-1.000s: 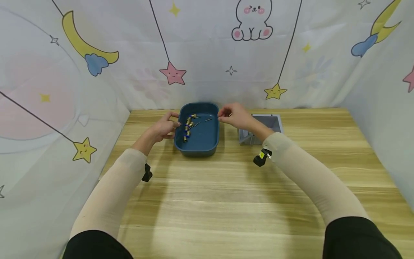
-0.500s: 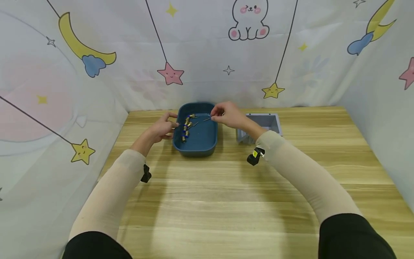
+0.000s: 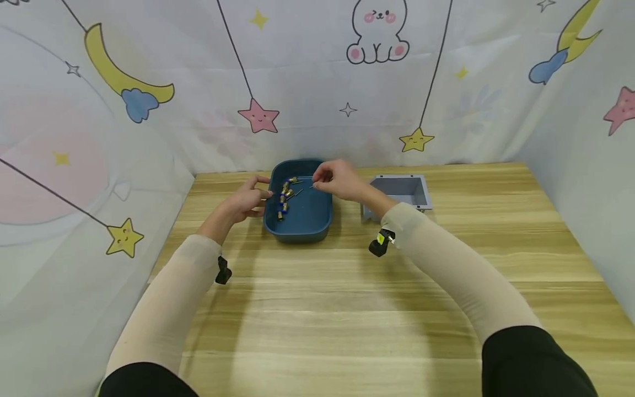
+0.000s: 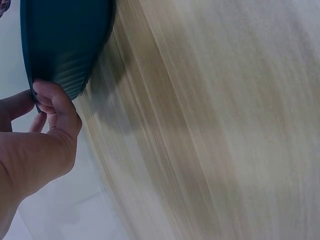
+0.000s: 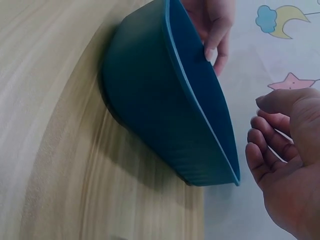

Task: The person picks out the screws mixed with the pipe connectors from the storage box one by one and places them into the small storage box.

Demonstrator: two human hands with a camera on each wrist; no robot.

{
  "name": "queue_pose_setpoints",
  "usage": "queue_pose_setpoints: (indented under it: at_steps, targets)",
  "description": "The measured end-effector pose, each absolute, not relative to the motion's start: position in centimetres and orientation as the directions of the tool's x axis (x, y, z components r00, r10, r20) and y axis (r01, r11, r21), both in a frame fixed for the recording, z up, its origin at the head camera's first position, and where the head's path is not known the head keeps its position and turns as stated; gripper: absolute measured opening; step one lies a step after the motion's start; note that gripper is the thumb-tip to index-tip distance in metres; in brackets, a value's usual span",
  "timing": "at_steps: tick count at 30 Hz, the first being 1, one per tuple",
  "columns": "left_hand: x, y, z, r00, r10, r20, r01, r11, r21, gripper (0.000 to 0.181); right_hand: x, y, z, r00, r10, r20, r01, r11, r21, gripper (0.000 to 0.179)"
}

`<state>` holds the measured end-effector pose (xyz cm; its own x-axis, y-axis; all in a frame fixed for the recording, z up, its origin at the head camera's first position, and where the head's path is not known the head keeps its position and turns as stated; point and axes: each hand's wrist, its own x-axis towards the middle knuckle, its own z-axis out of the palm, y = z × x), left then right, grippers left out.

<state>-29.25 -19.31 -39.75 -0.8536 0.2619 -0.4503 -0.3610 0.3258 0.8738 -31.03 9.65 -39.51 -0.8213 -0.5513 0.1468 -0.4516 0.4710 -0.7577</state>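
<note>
A dark blue plastic tub (image 3: 303, 218) stands at the back of the table. Along its left side lie several small brass-coloured cylindrical pieces (image 3: 285, 194) with blue bands. Beside them are a few thin metal pins (image 3: 297, 193). My left hand (image 3: 243, 200) holds the tub's left rim, thumb inside and fingers outside, as the left wrist view shows. Over the tub's right part hovers my right hand (image 3: 342, 181), its fingers loosely bent. In the right wrist view that hand (image 5: 295, 145) has nothing visible between thumb and fingers.
A grey plastic box (image 3: 414, 190) sits right of the tub, partly hidden by my right forearm. White printed cloth (image 3: 317, 82) hangs behind and at the sides of the wooden table (image 3: 317, 309).
My right hand has moved left, from beside the tub's right rim to over its inside. My left hand stays on the left rim. The camera view has shifted slightly.
</note>
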Motion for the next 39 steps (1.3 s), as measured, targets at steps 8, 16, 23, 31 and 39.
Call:
queue_pose_setpoints:
  at_steps: [8,16,23,31,39]
  targets:
    - [-29.5,-19.5,-40.5,-0.858,0.240,-0.454,-0.372,0.318,0.872,0.054,-30.9,9.2,-40.5,-0.821,-0.553,0.140,-0.431,0.440,-0.788,0.014]
    - [-30.3,-20.0,-41.9,-0.865,0.228,-0.446,-0.370,0.310,0.876,0.051,-30.9,9.1,-40.8,-0.826,-0.549,0.130,-0.407,0.420,-0.811,0.016]
    - [-30.6,-20.0,-41.8,-0.856,0.249,-0.454,-0.372,0.314,0.873,0.052,-31.0,9.1,-41.1,-0.837,-0.533,0.123,-0.401,0.445,-0.801,0.015]
    - [-30.3,-19.9,-41.7,-0.864,0.231,-0.447,-0.369,0.314,0.875,0.050,-31.4,8.7,-41.2,-0.844,-0.523,0.119,-0.395,0.457,-0.797,0.016]
    - [-30.1,-19.8,-41.6,-0.872,0.222,-0.436,-0.358,0.317,0.878,0.048,-32.1,8.2,-41.2,-0.858,-0.499,0.122,-0.396,0.490,-0.777,0.015]
